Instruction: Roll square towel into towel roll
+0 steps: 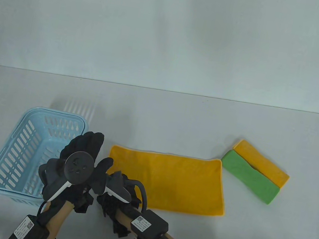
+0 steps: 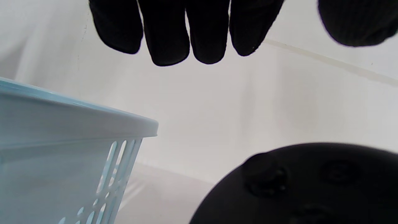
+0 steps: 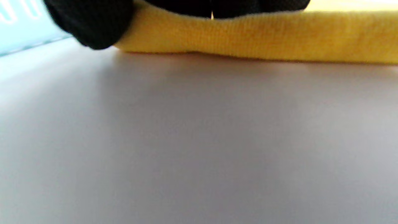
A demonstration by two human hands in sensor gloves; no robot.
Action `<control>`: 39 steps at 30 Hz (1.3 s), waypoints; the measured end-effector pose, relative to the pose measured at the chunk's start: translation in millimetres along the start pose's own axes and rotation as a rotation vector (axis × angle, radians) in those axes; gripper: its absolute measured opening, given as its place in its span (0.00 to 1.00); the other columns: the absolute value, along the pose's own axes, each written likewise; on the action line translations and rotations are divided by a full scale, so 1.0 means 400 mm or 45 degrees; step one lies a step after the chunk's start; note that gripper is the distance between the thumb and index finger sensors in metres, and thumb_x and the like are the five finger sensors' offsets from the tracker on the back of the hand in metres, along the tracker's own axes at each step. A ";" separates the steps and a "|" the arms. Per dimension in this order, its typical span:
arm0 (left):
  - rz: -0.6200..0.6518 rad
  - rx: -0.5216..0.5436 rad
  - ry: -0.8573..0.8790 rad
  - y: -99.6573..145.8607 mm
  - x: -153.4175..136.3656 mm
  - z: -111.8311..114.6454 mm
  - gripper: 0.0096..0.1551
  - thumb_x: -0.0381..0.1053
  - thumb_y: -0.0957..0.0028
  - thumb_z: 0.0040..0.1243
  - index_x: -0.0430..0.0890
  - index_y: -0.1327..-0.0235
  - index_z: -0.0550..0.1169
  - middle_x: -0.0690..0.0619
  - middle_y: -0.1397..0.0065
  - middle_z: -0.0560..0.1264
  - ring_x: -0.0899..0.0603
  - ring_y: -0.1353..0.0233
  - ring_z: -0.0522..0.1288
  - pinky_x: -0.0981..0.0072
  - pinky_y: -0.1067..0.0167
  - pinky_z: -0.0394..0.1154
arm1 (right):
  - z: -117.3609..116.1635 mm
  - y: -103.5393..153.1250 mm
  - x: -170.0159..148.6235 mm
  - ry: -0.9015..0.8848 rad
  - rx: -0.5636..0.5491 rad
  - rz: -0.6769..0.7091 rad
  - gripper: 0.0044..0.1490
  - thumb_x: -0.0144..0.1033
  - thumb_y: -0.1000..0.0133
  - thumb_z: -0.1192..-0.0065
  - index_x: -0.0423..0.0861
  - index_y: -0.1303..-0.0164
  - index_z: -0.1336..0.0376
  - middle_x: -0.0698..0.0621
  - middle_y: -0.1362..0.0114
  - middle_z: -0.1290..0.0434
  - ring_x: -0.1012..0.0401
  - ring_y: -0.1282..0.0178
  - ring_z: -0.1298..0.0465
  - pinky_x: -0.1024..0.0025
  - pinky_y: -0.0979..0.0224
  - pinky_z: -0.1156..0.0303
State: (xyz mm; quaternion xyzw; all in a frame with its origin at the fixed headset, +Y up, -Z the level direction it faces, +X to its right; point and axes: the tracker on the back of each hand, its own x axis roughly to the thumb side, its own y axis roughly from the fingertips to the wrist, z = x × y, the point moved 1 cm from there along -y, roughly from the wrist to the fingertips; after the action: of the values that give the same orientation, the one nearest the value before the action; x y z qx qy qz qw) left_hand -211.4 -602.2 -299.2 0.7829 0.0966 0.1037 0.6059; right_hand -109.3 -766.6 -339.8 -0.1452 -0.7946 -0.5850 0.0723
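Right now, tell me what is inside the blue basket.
The basket shows only its own slatted walls and floor. The left hand covers its near right corner, so that part stays unseen.

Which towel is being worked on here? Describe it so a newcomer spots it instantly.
Start at the light blue basket on the table's left; just right of it lies the spread yellow towel. Unlike the small folded yellow towel and folded green towel further right, it lies open, the right hand at its near-left corner.

Bright, even light; soft shadows; both wrist views blurred close up.
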 end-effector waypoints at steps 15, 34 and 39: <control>-0.003 -0.007 0.001 -0.001 -0.004 0.001 0.48 0.70 0.61 0.57 0.56 0.24 0.66 0.51 0.19 0.66 0.35 0.20 0.68 0.38 0.27 0.66 | 0.048 -0.007 -0.053 -0.305 -0.035 -0.056 0.26 0.52 0.57 0.38 0.61 0.49 0.31 0.59 0.38 0.26 0.55 0.36 0.27 0.49 0.29 0.33; 0.020 -0.018 -0.011 0.004 0.007 0.012 0.47 0.70 0.61 0.57 0.56 0.24 0.66 0.51 0.19 0.66 0.35 0.20 0.69 0.38 0.27 0.66 | 0.230 0.118 -0.220 -0.907 -0.180 -0.089 0.25 0.49 0.57 0.37 0.58 0.49 0.30 0.54 0.50 0.19 0.54 0.49 0.20 0.50 0.39 0.28; 0.038 -0.032 -0.012 0.006 0.015 0.018 0.47 0.70 0.61 0.57 0.56 0.24 0.66 0.51 0.19 0.66 0.35 0.20 0.69 0.38 0.27 0.66 | 0.293 0.149 -0.257 -0.933 -0.267 -0.056 0.25 0.47 0.58 0.35 0.56 0.50 0.29 0.54 0.57 0.18 0.56 0.56 0.19 0.51 0.43 0.26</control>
State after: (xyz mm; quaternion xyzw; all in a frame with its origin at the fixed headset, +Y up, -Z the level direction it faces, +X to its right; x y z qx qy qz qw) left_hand -203.7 -607.8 -298.4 0.7769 0.0806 0.1102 0.6146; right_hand 13.1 -653.7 -350.7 -0.3343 -0.7064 -0.5740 -0.2445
